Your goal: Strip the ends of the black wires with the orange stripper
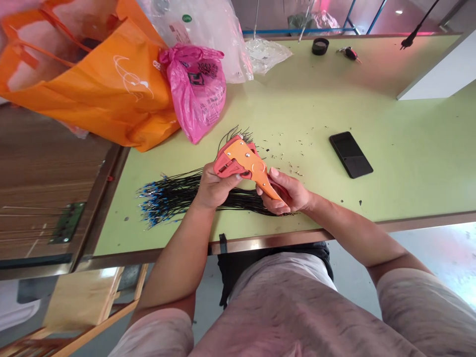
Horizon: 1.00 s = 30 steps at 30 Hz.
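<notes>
My right hand (286,192) is closed around the handles of an orange and red wire stripper (243,161), held above the green table (372,114). My left hand (213,188) is closed at the tool's jaw end, its fingers pinched there; what they grip is hidden, though thin black wires run under it. A bundle of black wires with blue ends (167,196) lies on the table beneath both hands, its blue tips fanned out to the left. More black wire ends (238,133) stick up behind the tool.
A black phone (350,154) lies to the right. Small wire scraps (290,153) dot the table. An orange bag (100,79), a pink bag (197,89) and clear plastic bags (223,29) stand at the back left. A black cap (320,46) and keys (349,52) lie far back.
</notes>
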Each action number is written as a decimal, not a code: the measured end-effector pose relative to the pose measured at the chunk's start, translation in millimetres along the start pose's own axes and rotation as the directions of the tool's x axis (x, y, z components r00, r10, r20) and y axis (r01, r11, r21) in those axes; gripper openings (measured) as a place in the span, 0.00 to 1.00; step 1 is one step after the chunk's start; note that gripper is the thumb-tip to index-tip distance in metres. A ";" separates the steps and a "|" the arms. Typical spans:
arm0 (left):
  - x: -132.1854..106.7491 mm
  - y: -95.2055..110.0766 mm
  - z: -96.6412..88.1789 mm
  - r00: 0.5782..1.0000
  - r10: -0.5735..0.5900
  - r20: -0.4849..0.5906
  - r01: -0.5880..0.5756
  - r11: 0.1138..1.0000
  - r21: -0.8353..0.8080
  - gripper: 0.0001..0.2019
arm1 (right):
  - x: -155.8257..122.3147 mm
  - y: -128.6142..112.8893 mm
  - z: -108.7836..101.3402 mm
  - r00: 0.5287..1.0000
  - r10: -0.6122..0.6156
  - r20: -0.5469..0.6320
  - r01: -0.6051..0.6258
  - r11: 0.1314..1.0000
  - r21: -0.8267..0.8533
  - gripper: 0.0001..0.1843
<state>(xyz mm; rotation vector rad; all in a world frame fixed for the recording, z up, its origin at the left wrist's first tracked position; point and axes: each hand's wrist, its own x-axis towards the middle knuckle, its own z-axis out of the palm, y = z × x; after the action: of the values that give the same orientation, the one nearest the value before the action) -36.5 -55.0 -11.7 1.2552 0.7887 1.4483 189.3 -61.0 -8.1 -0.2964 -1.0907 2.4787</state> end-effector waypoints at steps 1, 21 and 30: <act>0.1 0.4 0.4 1.000 0.009 0.004 -0.009 1.000 -0.003 0.16 | -0.2 -0.2 -0.1 1.000 -0.011 -0.001 0.011 1.000 -0.003 0.32; 0.5 2.2 0.2 1.000 -0.019 -0.003 0.019 0.999 0.029 0.18 | -2.6 -6.8 -13.0 0.981 0.072 0.182 -0.103 0.981 0.163 0.47; 0.2 -2.0 -2.3 0.999 0.021 0.026 -0.023 0.998 0.052 0.16 | -1.0 -3.9 -15.2 0.974 0.128 0.186 -0.155 0.978 0.141 0.47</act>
<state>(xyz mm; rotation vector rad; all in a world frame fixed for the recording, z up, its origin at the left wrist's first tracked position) -38.2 -54.0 -14.1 1.3228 0.8023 1.4349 196.7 -49.1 -15.4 -0.1140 -0.9661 2.7429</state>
